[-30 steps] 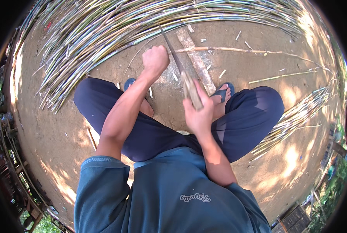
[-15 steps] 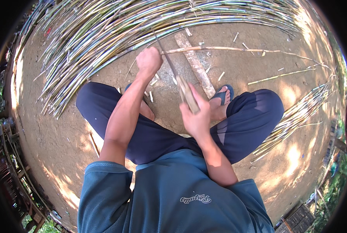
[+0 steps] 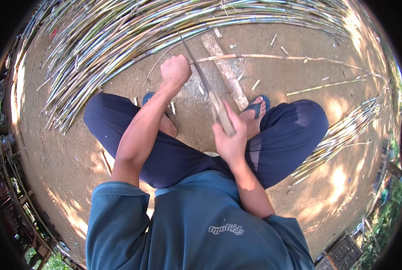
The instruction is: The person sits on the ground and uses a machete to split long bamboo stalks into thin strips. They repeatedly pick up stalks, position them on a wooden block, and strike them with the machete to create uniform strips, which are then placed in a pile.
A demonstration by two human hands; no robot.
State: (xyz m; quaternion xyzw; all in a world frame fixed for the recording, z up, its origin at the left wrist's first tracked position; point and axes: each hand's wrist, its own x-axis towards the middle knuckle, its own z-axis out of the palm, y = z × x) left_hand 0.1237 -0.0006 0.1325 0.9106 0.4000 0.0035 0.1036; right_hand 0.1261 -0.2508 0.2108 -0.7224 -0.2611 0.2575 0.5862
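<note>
Bamboo stalk (image 3: 273, 57) clamped in left hand (image 3: 175, 70), fingers curled tight; wooden-handled knife (image 3: 212, 96) gripped in right hand (image 3: 230, 139), blade touching stalk.

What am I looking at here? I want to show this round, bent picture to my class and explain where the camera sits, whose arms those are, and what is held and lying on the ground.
The camera is worn on a person's head and looks straight down, so the wide lens bends everything toward the rim. The arms coming in from below belong to that person, who squats on bare earth in dark trousers and flip-flops. The left hand grips a thin cane that stretches off to the right. The right hand holds the wooden handle of a long knife, its blade crossing the cane next to the left hand. Under them lies a short wooden block on the ground. A big pile of canes curves across the top, a smaller bundle lies at the right, and small cut pieces are scattered about.
</note>
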